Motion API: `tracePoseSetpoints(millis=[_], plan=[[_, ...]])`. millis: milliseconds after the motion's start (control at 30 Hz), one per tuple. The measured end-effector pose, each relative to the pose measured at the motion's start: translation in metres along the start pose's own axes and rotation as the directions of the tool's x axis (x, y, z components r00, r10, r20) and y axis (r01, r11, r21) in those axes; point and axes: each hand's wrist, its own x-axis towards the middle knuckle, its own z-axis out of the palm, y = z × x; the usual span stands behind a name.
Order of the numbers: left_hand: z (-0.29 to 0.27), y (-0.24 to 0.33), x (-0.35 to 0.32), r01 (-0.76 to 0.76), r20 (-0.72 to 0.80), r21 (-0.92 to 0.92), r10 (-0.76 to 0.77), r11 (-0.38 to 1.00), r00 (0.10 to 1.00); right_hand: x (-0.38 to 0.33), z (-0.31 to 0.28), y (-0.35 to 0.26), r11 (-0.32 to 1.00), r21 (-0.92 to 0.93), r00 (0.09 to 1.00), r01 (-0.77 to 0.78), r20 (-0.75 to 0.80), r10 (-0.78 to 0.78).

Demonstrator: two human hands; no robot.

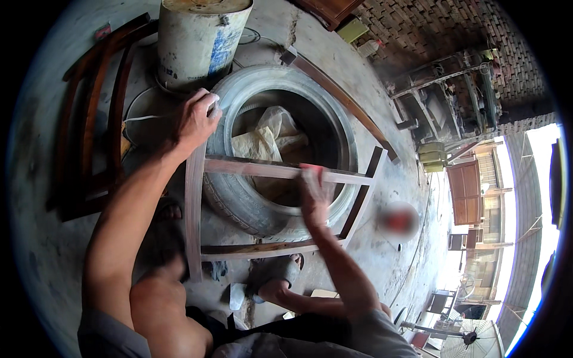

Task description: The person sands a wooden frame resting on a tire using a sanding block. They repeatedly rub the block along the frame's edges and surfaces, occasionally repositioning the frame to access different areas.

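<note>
Right grip (316, 196) holds a red pad (311, 169) on the left-to-right crossbar (250, 167). Left grip (197, 121), hold unclear, curls at the far-left end of the wooden frame (194, 221).

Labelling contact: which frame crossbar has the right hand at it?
The upper crossbar, crossing the tyre's opening: the right hand holds a red block at it. The lower crossbar has no hand on it.

The wooden frame (194, 221) leaves a gap between its crossbars (256, 167), above the tyre (224, 137). A drum (194, 48) blocks the left hand's (199, 116) far side.
</note>
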Motion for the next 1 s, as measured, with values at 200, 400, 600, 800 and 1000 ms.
tracePoseSetpoints(millis=[200, 400, 600, 800, 1000], plan=[[0.012, 0.01, 0.004, 0.014, 0.017, -0.019, -0.014, 1.0, 1.0, -0.03, -0.022, 0.165, 0.895, 0.025, 0.847, -0.446, -0.311, 0.431], [0.003, -0.001, -0.002, 0.018, 0.015, 0.032, -0.019, 0.999, 1.0, -0.001, 0.008, -0.019, 0.976, 0.138, 0.971, -0.171, -0.146, 0.191], [0.009, 0.012, 0.002, 0.054, -0.024, 0.004, -0.054, 0.999, 0.998, -0.024, -0.022, 0.064, 0.967, 0.169, 0.972, -0.188, -0.108, 0.208], [0.013, 0.002, 0.001, 0.014, -0.052, 0.04, -0.012, 0.999, 0.999, 0.033, 0.012, -0.139, 0.965, 0.252, 0.993, 0.068, -0.107, -0.043], [0.0, 0.005, -0.002, 0.039, -0.043, 0.08, -0.036, 0.996, 0.998, 0.032, 0.013, -0.106, 0.962, 0.037, 0.962, 0.272, 0.027, -0.273]])
